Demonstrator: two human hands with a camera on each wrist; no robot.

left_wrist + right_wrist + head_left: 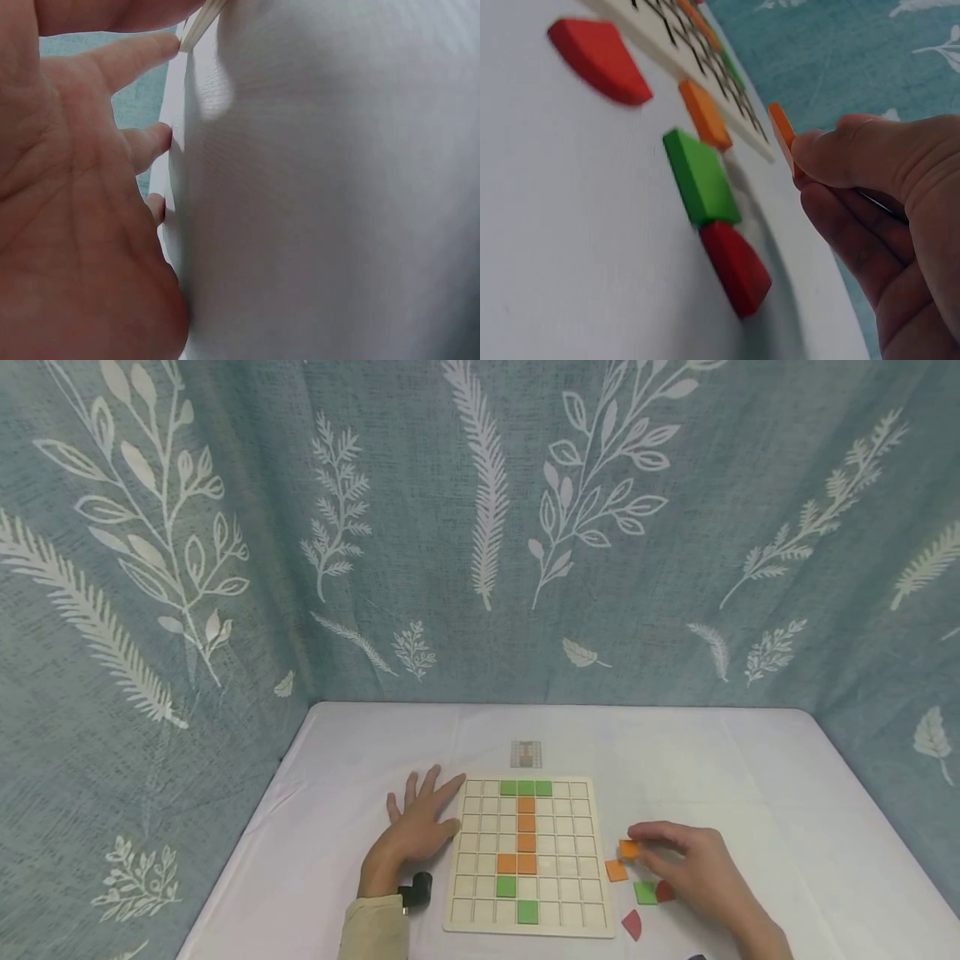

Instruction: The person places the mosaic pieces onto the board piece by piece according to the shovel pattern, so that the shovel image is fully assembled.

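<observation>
My right hand (pixel 693 868) pinches an orange square tile (pixel 781 129) between thumb and fingers, right of the wooden grid board (pixel 480 923). Another orange tile (pixel 617 870) lies at the board's right edge, with a green square tile (pixel 702 178) and a red quarter-round piece (pixel 736 268) close below the hand. A second red quarter-round piece (pixel 632 925) lies nearer the front. My left hand (pixel 416 831) rests with spread fingers at the board's left edge, thumb and index fingertip touching it. On the board sit green tiles (pixel 526 787) and a column of orange tiles (pixel 527 823).
A small pattern card (pixel 526 754) lies behind the board on the white-covered table (pixel 675 752). A teal leaf-print curtain (pixel 420 527) hangs around the back and sides. A black strap device (pixel 420 891) shows at my left wrist.
</observation>
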